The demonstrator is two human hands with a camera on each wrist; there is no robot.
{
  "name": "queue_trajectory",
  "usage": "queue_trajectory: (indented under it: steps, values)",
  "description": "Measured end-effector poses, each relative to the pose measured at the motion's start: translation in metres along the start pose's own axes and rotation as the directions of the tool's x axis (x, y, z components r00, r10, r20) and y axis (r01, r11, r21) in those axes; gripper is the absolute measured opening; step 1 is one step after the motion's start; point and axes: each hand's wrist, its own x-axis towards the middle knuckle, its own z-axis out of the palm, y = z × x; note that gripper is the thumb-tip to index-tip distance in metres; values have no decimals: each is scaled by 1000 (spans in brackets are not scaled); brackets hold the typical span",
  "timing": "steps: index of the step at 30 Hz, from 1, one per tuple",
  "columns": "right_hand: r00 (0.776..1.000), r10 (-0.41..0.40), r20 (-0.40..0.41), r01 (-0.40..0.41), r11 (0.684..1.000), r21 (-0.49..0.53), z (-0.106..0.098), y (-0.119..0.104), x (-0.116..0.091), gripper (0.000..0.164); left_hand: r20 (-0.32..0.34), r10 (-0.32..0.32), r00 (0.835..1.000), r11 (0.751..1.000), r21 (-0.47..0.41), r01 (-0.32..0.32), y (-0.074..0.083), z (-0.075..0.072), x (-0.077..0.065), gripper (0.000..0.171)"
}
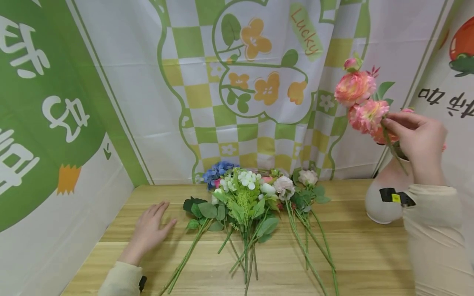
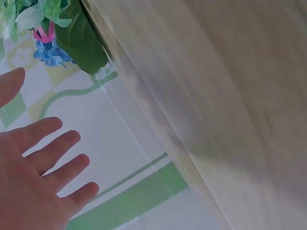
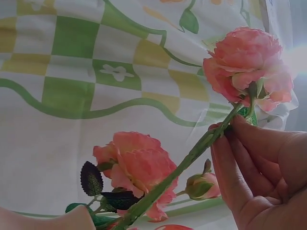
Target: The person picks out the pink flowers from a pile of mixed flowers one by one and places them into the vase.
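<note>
My right hand (image 1: 420,137) pinches the green stem of a pink artificial peony spray (image 1: 366,100) between thumb and fingers. In the right wrist view the held stem (image 3: 192,153) slants down toward the rim of the vase (image 3: 72,221). The pale, round-bellied vase (image 1: 386,195) stands on the table's right side, with other pink blooms (image 3: 139,167) at its mouth. My left hand (image 1: 152,228) is near the table's left side, fingers spread and holding nothing. To its right lies a dark-leaved stem (image 1: 192,250).
Several artificial flowers lie across the middle of the wooden table (image 1: 355,255): blue hydrangea (image 1: 218,172), white blossoms (image 1: 248,179), a pale pink bloom (image 1: 284,188) and green foliage (image 1: 244,209). Their stems point toward me. A printed cloth (image 1: 122,82) hangs behind the table.
</note>
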Motion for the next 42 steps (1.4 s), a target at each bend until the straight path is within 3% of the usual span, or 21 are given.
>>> queue_trajectory:
  steps: [6,21,31,42]
  values:
    - [1000,19,2,-20,995,97,-1,-4,5,38,-6,-7,1000,1000,21,7,-7,-4,-5,65]
    - [996,-65,-64,73,989,126,0,-12,9,36,9,-42,999,998,47,41,-16,-17,-16,66]
    - [993,-68,-94,80,987,138,0,-21,12,38,4,-52,999,998,38,52,-24,-18,-17,67]
    - [982,-99,-163,134,965,227,1,-24,12,34,11,-72,997,997,28,72,-29,-20,-19,67]
